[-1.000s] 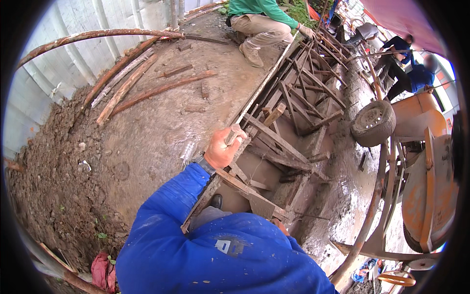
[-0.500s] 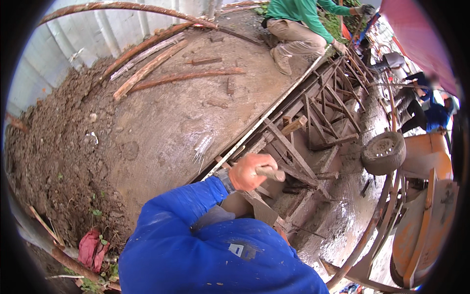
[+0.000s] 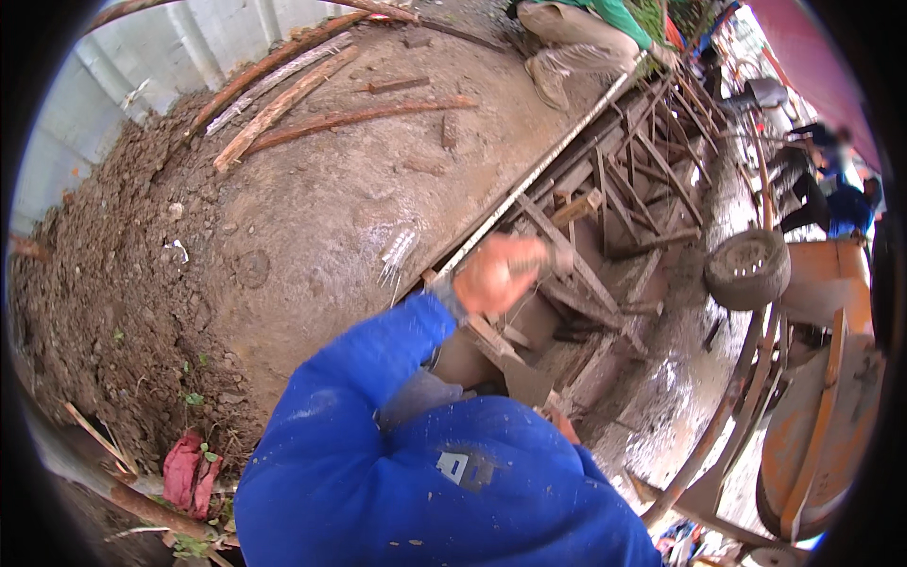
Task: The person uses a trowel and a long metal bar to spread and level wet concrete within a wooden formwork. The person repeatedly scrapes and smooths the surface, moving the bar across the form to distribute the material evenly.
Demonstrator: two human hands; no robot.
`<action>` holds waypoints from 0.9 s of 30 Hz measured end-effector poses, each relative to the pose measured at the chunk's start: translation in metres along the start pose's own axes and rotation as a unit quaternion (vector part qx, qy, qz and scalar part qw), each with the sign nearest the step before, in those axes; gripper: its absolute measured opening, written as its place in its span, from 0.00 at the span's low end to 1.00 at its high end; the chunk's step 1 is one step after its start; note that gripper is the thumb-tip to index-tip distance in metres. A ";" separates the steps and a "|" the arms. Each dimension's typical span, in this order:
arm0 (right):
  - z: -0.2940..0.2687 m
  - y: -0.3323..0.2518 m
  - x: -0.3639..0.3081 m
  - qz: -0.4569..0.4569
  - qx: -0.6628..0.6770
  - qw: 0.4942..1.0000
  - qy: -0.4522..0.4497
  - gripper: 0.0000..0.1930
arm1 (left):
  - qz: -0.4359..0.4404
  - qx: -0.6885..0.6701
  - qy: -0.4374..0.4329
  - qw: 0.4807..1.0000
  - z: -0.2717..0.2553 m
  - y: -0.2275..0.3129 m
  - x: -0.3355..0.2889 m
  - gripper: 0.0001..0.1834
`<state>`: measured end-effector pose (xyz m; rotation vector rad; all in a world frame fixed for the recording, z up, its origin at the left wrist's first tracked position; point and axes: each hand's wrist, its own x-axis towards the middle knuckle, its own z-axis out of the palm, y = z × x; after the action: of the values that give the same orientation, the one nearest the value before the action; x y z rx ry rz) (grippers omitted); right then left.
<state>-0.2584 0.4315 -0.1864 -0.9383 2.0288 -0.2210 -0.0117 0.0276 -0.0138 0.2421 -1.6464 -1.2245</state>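
Note:
My left hand [image 3: 496, 274], in a blue sleeve, is closed round a short greyish rod-like handle [image 3: 557, 257]. It is smeared by motion and hangs over the white-edged straight rail [image 3: 501, 215] of the wooden formwork. What the handle belongs to does not show. Of my right hand [image 3: 564, 427] only a bit of skin shows past my chest, close to a flat brown board [image 3: 526, 383]; its fingers are hidden. Below and beyond lie the muddy timber braces [image 3: 576, 269] of the formwork, with a short sawn block [image 3: 576, 208] among them.
Wet ground [image 3: 321, 198] spreads to the left, with loose poles [image 3: 359, 121] and a soil heap [image 3: 123, 274]. A person in green [image 3: 576, 38] crouches at the rail's far end. A wheel [image 3: 746, 269] and an orange barrow-like machine [image 3: 817, 425] stand right. More people [image 3: 846, 203] are beyond.
My left hand has risen a little, up and to the right, with the handle. The whole view has shifted slightly, so the crouching person sits higher in it.

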 end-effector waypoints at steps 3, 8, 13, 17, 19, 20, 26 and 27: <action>0.011 0.008 0.020 0.000 -0.038 0.999 -0.018 0.29 | 0.003 0.030 0.005 1.000 -0.006 -0.021 0.026 0.07; 0.017 -0.006 0.001 -0.023 -0.018 1.000 0.007 0.28 | 0.020 -0.006 -0.028 0.999 0.009 0.025 0.078 0.07; 0.019 -0.013 -0.019 0.041 -0.015 0.999 -0.010 0.28 | 0.035 -0.005 -0.079 0.996 0.021 -0.005 0.094 0.07; 0.021 0.007 -0.023 0.030 0.044 0.998 0.021 0.29 | 0.003 0.033 -0.038 0.999 0.023 -0.088 0.067 0.09; 0.018 0.005 -0.035 0.038 0.015 0.999 0.030 0.30 | -0.050 0.070 -0.053 0.995 0.013 -0.097 0.068 0.10; 0.024 0.015 -0.042 0.029 0.018 0.999 0.043 0.30 | -0.058 0.065 -0.067 0.994 0.015 -0.087 0.067 0.10; 0.016 0.007 -0.056 0.106 0.036 0.992 0.048 0.32 | -0.056 0.026 -0.121 0.991 0.026 -0.030 0.072 0.08; 0.015 0.011 -0.051 0.083 0.033 0.995 0.042 0.32 | -0.049 0.007 -0.123 0.991 0.022 -0.042 0.067 0.08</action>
<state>-0.2349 0.4765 -0.1685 -0.7259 2.1508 -0.2388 -0.0765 -0.0230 -0.0061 0.1886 -1.8742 -1.3602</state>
